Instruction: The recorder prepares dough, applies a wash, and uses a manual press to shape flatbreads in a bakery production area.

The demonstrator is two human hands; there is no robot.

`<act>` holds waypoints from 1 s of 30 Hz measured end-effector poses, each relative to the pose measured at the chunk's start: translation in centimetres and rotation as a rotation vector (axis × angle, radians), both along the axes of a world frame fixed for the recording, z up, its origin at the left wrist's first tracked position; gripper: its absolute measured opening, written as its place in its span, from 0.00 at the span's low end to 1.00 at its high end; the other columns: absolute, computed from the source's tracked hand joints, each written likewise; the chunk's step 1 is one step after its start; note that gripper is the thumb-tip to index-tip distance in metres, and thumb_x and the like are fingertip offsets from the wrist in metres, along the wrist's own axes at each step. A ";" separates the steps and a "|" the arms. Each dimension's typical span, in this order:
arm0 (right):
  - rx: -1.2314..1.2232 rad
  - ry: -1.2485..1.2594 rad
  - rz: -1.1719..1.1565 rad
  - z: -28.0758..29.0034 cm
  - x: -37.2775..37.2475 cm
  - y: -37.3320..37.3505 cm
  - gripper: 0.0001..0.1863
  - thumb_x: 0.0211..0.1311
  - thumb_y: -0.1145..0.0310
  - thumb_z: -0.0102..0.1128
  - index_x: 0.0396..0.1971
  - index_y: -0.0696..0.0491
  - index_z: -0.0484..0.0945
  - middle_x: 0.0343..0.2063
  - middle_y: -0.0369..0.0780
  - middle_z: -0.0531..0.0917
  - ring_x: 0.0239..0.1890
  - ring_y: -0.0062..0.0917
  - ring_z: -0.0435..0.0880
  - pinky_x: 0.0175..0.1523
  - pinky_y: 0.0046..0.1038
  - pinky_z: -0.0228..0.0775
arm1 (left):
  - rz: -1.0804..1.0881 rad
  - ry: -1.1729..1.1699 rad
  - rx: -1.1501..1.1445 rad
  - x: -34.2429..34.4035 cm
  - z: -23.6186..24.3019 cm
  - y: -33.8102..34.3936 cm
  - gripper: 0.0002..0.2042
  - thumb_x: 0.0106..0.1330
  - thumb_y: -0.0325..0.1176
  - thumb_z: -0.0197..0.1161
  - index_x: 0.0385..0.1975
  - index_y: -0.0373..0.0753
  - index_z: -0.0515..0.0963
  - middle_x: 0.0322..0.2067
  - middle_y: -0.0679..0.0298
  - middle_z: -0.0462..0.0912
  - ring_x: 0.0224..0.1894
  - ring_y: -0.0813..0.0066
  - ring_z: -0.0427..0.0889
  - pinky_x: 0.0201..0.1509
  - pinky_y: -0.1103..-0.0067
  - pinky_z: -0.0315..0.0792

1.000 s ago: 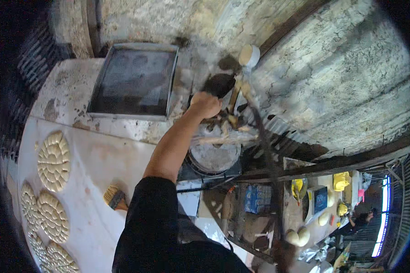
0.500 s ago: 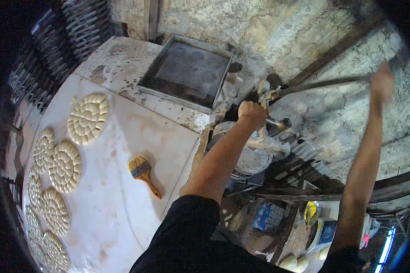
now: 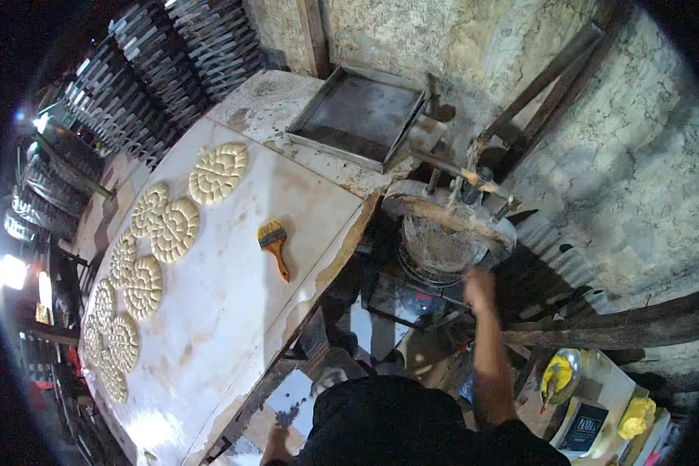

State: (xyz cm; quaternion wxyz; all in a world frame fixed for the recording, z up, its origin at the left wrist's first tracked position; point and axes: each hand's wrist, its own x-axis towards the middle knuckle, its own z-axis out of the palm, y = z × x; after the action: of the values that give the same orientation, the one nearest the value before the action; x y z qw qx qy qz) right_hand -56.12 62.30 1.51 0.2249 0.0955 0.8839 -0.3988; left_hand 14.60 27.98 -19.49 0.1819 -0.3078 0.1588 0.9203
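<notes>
A worn, flour-dusted round press [image 3: 446, 216], apparently a manual dough divider with a lever on top, stands beside the table's right corner. Just under its round lower part is my right hand [image 3: 480, 290], smeared by motion, so its grip does not show. My left hand [image 3: 275, 444] is low at the bottom edge, near my dark clothing and the table's front edge. It is blurred too, its fingers hard to make out. Several dough rounds [image 3: 175, 231], scored into segments, lie along the left side of the marble table [image 3: 225, 318]. A wooden-handled brush [image 3: 275, 250] rests on the marble.
A square metal pan [image 3: 359, 116] sits on the ledge at the back. Stacked dark trays [image 3: 136, 78] rise at the far left. To the lower right, a shelf bears a metal bowl with yellow content [image 3: 558, 377], a dark box [image 3: 582, 427] and a yellow packet [image 3: 637, 418].
Both hands have left the press's upper parts: the right came down from the long lever to beneath the round head, the left dropped to the bottom edge. The view has shifted.
</notes>
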 end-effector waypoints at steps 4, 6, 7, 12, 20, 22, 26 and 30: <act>0.045 -0.101 0.594 -24.2 9.3 4.3 0.20 0.67 0.52 0.54 0.45 0.54 0.80 0.36 0.48 0.85 0.42 0.43 0.84 0.49 0.41 0.72 | -0.017 -1.044 0.018 -6.3 9.7 -1.4 0.14 0.70 0.41 0.55 0.45 0.38 0.80 0.39 0.60 0.83 0.37 0.66 0.81 0.42 0.69 0.73; 0.117 -0.198 0.691 -28.7 11.8 4.5 0.19 0.67 0.52 0.54 0.43 0.53 0.80 0.32 0.46 0.86 0.38 0.41 0.85 0.45 0.39 0.74 | -0.102 -0.991 -0.175 -9.0 9.5 0.7 0.14 0.70 0.40 0.55 0.45 0.38 0.80 0.38 0.60 0.83 0.37 0.66 0.82 0.41 0.69 0.73; -0.042 -0.438 0.502 -27.8 13.6 1.0 0.18 0.68 0.53 0.53 0.40 0.53 0.80 0.28 0.43 0.85 0.33 0.37 0.84 0.40 0.37 0.75 | -0.089 -0.983 -0.265 -7.4 10.4 2.3 0.14 0.70 0.40 0.55 0.44 0.38 0.80 0.38 0.60 0.84 0.37 0.66 0.82 0.41 0.69 0.73; -0.871 -0.672 -0.547 -26.2 10.1 -1.5 0.13 0.68 0.62 0.53 0.42 0.56 0.73 0.17 0.40 0.76 0.14 0.30 0.76 0.17 0.31 0.70 | -0.241 -0.816 -0.699 -7.7 10.9 7.9 0.14 0.69 0.40 0.54 0.42 0.37 0.80 0.35 0.60 0.84 0.35 0.66 0.83 0.39 0.70 0.74; -1.278 -0.431 -1.205 -16.9 3.1 -4.6 0.36 0.70 0.33 0.29 0.24 0.52 0.70 0.16 0.40 0.72 0.16 0.35 0.70 0.29 0.36 0.65 | -0.578 -0.394 -1.392 -7.8 7.1 13.1 0.13 0.68 0.39 0.54 0.39 0.36 0.81 0.32 0.59 0.84 0.33 0.66 0.84 0.36 0.70 0.76; -1.348 -0.480 -1.236 -19.9 1.8 -2.6 0.32 0.69 0.34 0.34 0.41 0.53 0.66 0.30 0.44 0.72 0.26 0.38 0.74 0.33 0.38 0.71 | -0.698 -0.207 -1.558 -10.5 5.6 13.5 0.13 0.67 0.39 0.54 0.38 0.36 0.81 0.31 0.59 0.84 0.33 0.66 0.84 0.35 0.70 0.76; -1.456 -0.600 -1.302 -27.9 2.4 -1.2 0.38 0.69 0.37 0.41 0.66 0.53 0.61 0.52 0.51 0.72 0.39 0.43 0.80 0.40 0.41 0.80 | -0.475 -0.608 -1.036 -18.1 3.9 12.2 0.16 0.69 0.37 0.50 0.46 0.32 0.78 0.37 0.57 0.86 0.31 0.66 0.85 0.32 0.72 0.78; -1.144 -0.549 -1.033 -29.0 2.9 3.5 0.40 0.69 0.39 0.45 0.68 0.54 0.57 0.41 0.51 0.78 0.36 0.41 0.82 0.40 0.44 0.84 | -0.826 0.068 -1.218 -26.9 1.1 9.8 0.10 0.64 0.32 0.58 0.42 0.36 0.78 0.46 0.58 0.82 0.52 0.65 0.79 0.51 0.71 0.75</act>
State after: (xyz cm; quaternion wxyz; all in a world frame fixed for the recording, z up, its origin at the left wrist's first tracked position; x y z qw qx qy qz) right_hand -53.21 65.81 -27.49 0.2354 0.4553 0.3015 -0.8040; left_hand -12.34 37.82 -18.36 0.3056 -0.2408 0.7502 0.5346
